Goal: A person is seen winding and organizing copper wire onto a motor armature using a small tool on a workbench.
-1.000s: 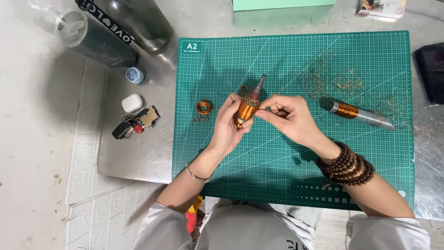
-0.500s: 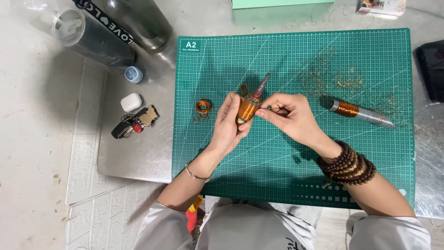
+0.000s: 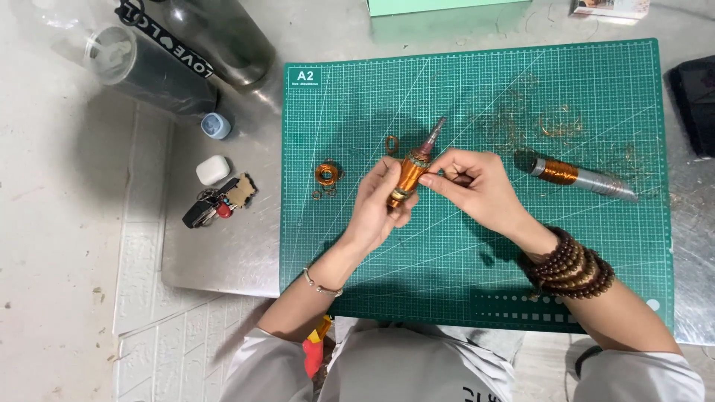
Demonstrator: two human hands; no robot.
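Grey metal tabletop (image 3: 223, 260) under everything, carrying a green cutting mat (image 3: 477, 283) that serves as the landmark here. Left of the mat's top corner: two dark bottles (image 3: 186, 52) lying on their sides, then a small blue cap (image 3: 216, 125), a white earbud case (image 3: 213, 170) and a bunch of keys (image 3: 217, 205). Off the mat's right edge, a black case (image 3: 696, 100), only partly in view.

On the mat, right of centre, a second rotor (image 3: 581, 177) lying flat, with a steel shaft and a short band of copper winding. Above it, towards the mat's upper right, a scatter of loose copper wire scraps (image 3: 555, 123). Left of centre on the mat, a small copper coil ring (image 3: 327, 174) and a few tiny copper loops (image 3: 392, 143).

At the mat's centre, held just above it, a small motor rotor (image 3: 412, 173), tilted with its shaft tip pointing up and right. Left hand (image 3: 376, 212) clamped around its lower end. Right hand (image 3: 477, 182) with thumb and forefinger pinched together at the rotor's side, seemingly on a strand too fine to make out.

Judging by the scraps and removed coils, unwinding well under way; copper winding on the held rotor looks thick and bright orange, so much apparently left to strip.
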